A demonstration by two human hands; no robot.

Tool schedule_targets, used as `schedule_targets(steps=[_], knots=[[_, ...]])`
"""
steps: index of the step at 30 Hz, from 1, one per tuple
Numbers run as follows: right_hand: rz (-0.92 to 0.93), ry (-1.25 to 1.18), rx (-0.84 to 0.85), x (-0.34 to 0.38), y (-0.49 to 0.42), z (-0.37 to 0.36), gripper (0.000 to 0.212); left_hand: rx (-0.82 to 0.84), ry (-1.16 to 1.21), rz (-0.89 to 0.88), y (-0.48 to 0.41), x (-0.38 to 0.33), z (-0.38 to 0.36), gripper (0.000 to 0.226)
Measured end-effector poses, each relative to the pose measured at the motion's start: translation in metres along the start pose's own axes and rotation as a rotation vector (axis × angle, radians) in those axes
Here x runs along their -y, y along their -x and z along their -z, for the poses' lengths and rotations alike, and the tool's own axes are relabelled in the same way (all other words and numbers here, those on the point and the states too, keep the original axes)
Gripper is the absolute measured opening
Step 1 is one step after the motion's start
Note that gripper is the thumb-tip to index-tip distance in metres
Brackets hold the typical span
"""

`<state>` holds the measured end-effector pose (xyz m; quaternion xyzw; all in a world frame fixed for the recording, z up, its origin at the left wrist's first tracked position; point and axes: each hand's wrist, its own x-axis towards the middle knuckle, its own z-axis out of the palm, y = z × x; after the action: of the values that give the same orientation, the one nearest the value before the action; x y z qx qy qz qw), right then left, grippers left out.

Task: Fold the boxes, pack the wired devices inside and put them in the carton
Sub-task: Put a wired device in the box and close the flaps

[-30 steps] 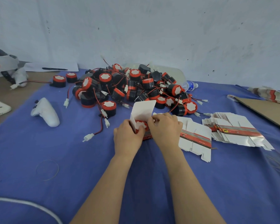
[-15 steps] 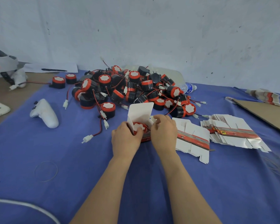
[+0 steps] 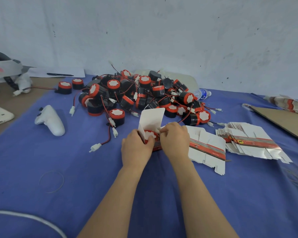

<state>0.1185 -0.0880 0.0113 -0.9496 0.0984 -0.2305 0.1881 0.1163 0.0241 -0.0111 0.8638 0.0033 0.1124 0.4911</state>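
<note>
The left hand (image 3: 136,148) grips the open box (image 3: 150,122) steady so the right hand (image 3: 175,140), pinching, tucks the device (image 3: 150,135) wire inside.

There is a single view, from a wide-angle camera worn on the person's head. It looks forward and down across the blue cloth-covered bench (image 3: 41,203) toward a pale blue-white wall (image 3: 162,31) at the far side. It sits close above the work: both bare forearms rise from the near edge to the frame's middle, where the left hand (image 3: 136,148) and right hand (image 3: 175,137) meet. The wide lens bends the bench's edges; the far heap of black-and-red round wired devices (image 3: 141,95) lies just beyond the hands, centred.
</note>
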Motion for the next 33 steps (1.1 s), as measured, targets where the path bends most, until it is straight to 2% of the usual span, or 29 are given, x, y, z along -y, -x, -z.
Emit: schedule_targets(steps=[2, 5, 7, 10, 12, 14, 15, 16, 19, 20, 22, 24, 26, 28, 30, 32, 33], knots=[[-0.022, -0.019, 0.038, -0.002, -0.001, 0.001, 0.029, 0.002, -0.003, 0.000, 0.000, 0.000, 0.000, 0.033], [-0.058, -0.021, 0.088, -0.005, -0.001, 0.002, 0.040, 0.001, -0.007, -0.003, -0.001, 0.000, 0.000, 0.035], [-0.058, 0.001, 0.109, -0.006, -0.001, 0.001, 0.038, 0.002, -0.007, -0.003, -0.001, 0.000, 0.000, 0.034], [-0.195, -0.278, 0.064, -0.004, -0.002, -0.001, 0.022, 0.007, -0.017, -0.008, 0.000, -0.001, 0.001, 0.033], [-0.326, -0.443, 0.025, -0.004, -0.002, -0.002, 0.042, 0.010, -0.016, -0.011, 0.000, -0.001, 0.001, 0.034], [-0.447, -0.510, 0.052, -0.007, -0.005, 0.000, 0.063, 0.016, -0.008, -0.013, 0.000, 0.000, 0.001, 0.034], [-0.486, -0.531, 0.078, -0.009, -0.007, 0.001, 0.064, 0.019, -0.003, -0.012, 0.000, 0.000, 0.001, 0.033], [-0.493, -0.537, 0.099, -0.011, -0.009, 0.001, 0.056, 0.019, 0.005, -0.017, 0.000, 0.000, 0.001, 0.031], [-0.299, -0.434, 0.031, -0.003, -0.005, -0.006, 0.016, 0.002, 0.038, -0.056, 0.001, -0.001, -0.002, 0.023], [-0.215, -0.390, 0.012, 0.001, -0.002, -0.008, 0.013, -0.019, 0.052, -0.083, 0.002, -0.001, -0.002, 0.023], [-0.101, -0.350, 0.058, 0.003, 0.002, -0.007, 0.015, -0.082, 0.106, -0.123, 0.001, -0.001, -0.003, 0.031], [-0.032, -0.386, 0.181, -0.003, 0.000, 0.000, 0.012, -0.140, 0.149, -0.148, 0.001, 0.000, -0.001, 0.038], [0.007, -0.463, 0.285, -0.010, -0.001, 0.009, 0.008, -0.137, 0.155, -0.208, 0.001, 0.002, 0.000, 0.030], [0.043, -0.512, 0.285, -0.014, 0.000, 0.012, 0.019, -0.099, 0.192, -0.259, -0.001, 0.005, -0.001, 0.018], [0.059, -0.500, 0.222, -0.016, 0.001, 0.010, 0.023, -0.040, 0.270, -0.225, -0.002, 0.004, 0.000, 0.010], [0.026, -0.481, 0.202, -0.016, 0.001, 0.006, 0.018, 0.014, 0.287, -0.191, -0.004, 0.006, -0.001, 0.021], [-0.001, -0.483, 0.211, -0.017, 0.001, 0.003, 0.012, 0.020, 0.265, -0.199, -0.004, 0.006, -0.001, 0.019]])
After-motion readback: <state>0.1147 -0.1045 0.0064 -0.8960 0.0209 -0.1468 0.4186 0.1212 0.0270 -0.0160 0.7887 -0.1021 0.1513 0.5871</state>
